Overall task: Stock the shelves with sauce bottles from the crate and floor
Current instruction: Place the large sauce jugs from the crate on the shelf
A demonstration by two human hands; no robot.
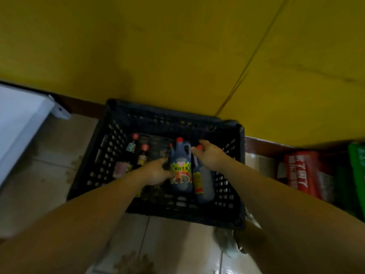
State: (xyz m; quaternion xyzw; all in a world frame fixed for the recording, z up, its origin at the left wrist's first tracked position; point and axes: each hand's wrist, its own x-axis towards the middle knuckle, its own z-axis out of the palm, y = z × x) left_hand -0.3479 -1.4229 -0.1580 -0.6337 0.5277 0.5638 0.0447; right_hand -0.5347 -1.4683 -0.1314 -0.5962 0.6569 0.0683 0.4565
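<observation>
A black perforated crate [233, 218] stands on the tiled floor against a yellow wall. Inside it, a big dark sauce jug [180, 169] with a red cap and a yellow-green label sits in the middle. My left hand [156, 172] grips this jug on its left side. A second dark bottle [203, 184] with a red cap leans just to the right, and my right hand [210, 155] holds it by the neck. Two small red-capped bottles [138, 153] stand at the crate's left, with a small labelled one [121, 169] lying below them.
A white shelf or cabinet edge [21, 123] juts in at the left. Red packaged goods [304, 175] and a green pack [357, 171] lie low at the right. A crumpled grey cloth or bag [227, 244] lies on the floor by the crate's near right corner.
</observation>
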